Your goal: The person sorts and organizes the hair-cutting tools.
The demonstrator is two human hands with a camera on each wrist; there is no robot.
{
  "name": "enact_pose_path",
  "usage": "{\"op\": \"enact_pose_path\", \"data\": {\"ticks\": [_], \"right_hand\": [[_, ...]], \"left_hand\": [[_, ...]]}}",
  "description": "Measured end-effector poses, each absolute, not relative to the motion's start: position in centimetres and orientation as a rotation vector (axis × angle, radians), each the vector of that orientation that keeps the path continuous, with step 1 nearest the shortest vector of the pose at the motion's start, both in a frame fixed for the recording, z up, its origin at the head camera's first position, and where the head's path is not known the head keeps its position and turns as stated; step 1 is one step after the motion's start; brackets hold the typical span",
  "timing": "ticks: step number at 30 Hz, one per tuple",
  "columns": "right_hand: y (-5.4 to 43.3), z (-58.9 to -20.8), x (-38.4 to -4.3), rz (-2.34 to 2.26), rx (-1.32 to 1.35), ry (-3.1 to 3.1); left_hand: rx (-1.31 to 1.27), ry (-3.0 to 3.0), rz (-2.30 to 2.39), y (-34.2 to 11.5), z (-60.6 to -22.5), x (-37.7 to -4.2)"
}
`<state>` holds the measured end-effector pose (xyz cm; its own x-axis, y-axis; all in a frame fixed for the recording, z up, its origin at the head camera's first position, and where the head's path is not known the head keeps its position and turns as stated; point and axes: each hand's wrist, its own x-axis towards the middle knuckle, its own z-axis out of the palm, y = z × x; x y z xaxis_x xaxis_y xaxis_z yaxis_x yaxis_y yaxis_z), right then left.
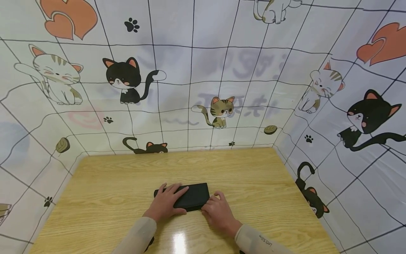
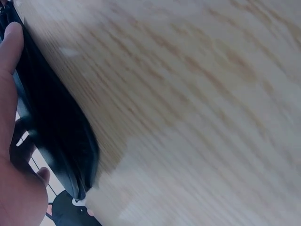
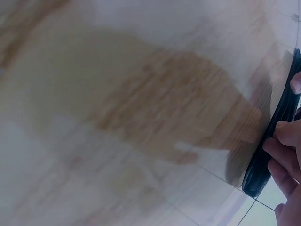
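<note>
A flat, dark, oblong zip case (image 1: 195,196) lies on the wooden table. In the head view my left hand (image 1: 166,204) spans its left part, fingers spread across the top and thumb along the near edge. The left wrist view shows the thumb of my left hand (image 2: 11,56) against the side of the case (image 2: 56,108), which has a seam along it. At the near right corner my right hand (image 1: 219,213) pinches the edge with curled fingers. From the right wrist, fingertips (image 3: 282,134) meet the case's side (image 3: 257,176); what they pinch there is hidden.
The wooden table (image 1: 127,176) extends around the case on all sides. White cloth walls (image 1: 177,70) printed with cats and grid lines enclose its back, left and right. Light glares off the tabletop near the front.
</note>
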<state>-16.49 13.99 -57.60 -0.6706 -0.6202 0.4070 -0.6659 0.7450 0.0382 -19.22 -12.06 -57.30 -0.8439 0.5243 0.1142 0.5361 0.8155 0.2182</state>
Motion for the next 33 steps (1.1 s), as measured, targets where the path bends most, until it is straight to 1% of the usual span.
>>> {"op": "enact_pose_path", "data": {"ticks": [8,15,25,33], "right_hand": [[14.0,-57.7,-16.7,0.205,0.974,-2.522],[14.2,-57.7,-16.9,0.195,0.969,-2.531],[14.0,-57.4,-17.2,0.259,0.959,-2.547],[14.2,-57.3,-18.4,0.239,0.861,-2.586]], "left_hand": [[-0.820,-2.985,-0.425,-16.3,-56.8,-19.0],[-0.859,-3.076,-0.429,-19.0,-56.2,-18.7],[-0.848,-3.104,-0.441,-19.2,-55.8,-18.3],[-0.852,-3.038,-0.355,-18.2,-55.8,-17.3]]}}
